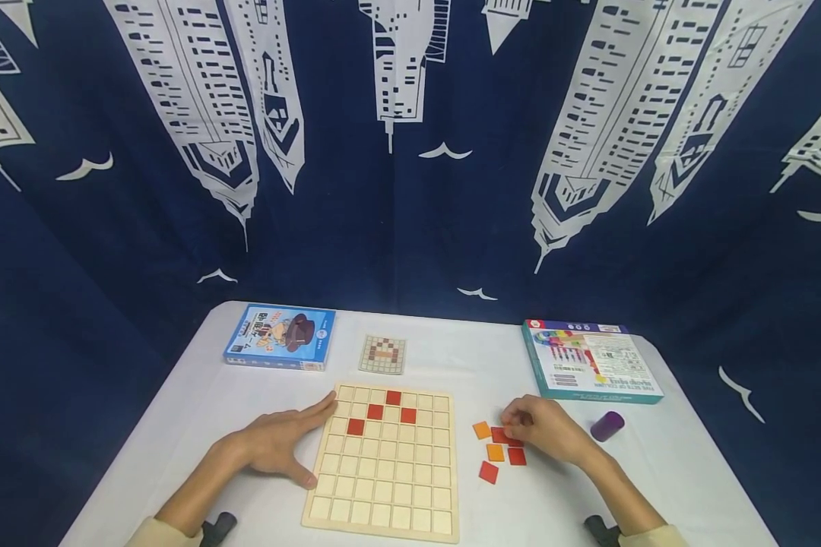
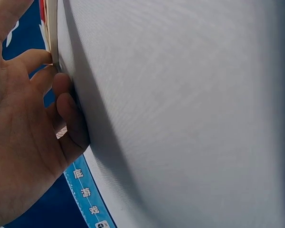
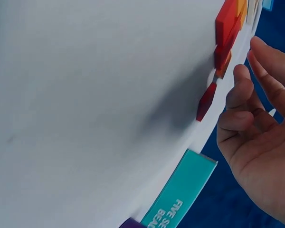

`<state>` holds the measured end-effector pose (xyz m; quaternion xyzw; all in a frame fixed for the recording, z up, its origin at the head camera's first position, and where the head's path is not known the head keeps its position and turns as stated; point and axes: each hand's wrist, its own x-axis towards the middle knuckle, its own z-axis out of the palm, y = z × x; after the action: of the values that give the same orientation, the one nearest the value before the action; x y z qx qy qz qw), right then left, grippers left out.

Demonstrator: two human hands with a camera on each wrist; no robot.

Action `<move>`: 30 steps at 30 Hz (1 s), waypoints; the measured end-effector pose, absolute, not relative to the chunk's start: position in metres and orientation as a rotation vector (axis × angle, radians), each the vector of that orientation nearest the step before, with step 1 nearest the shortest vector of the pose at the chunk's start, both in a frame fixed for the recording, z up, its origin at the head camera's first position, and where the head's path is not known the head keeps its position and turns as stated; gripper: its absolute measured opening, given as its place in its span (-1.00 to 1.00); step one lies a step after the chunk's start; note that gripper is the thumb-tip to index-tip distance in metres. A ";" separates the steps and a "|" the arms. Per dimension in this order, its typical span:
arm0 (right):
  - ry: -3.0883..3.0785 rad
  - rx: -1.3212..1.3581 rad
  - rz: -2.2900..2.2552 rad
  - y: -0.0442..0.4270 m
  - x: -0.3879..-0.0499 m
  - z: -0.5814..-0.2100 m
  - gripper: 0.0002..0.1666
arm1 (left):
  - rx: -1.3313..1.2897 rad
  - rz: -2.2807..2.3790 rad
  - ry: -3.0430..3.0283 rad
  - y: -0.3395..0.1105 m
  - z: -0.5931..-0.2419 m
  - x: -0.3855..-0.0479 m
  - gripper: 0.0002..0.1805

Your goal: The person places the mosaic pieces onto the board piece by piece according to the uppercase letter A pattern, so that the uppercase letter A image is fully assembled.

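Observation:
A pale wooden grid board lies on the table, with several red square tiles in its upper cells. My left hand rests at the board's left edge, thumb and fingers spread wide. In the left wrist view, the left hand's fingertips meet the edge of the board. Over a loose group of red and orange tiles, right of the board, hovers my right hand with loosely bent fingers. The right wrist view shows this hand apart from the red tiles, nothing visible between thumb and fingers.
Behind the board lies a small pattern card. A blue box is at the back left, a teal-edged box at the back right. A purple cylinder lies beyond the right wrist. A dark blue printed cloth hangs behind the table.

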<state>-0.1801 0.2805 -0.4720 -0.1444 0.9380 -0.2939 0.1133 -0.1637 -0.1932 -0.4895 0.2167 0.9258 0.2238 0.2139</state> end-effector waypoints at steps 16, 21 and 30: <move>2.743 -0.381 -0.764 0.293 -0.175 -0.484 -0.72 | 0.605 0.606 2.572 -0.193 -0.489 -0.164 0.42; 2.753 -0.402 -0.757 0.292 -0.176 -0.484 -0.71 | 0.605 0.595 2.574 -0.193 -0.489 -0.164 0.42; 2.753 -0.390 -0.782 0.290 -0.174 -0.482 -0.69 | 0.611 0.595 2.573 -0.193 -0.489 -0.163 0.41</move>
<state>-0.1742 0.2899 -0.4824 -0.1340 0.9455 -0.2687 0.1262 -0.1633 -0.1930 -0.4888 0.2203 0.9272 0.2145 0.2138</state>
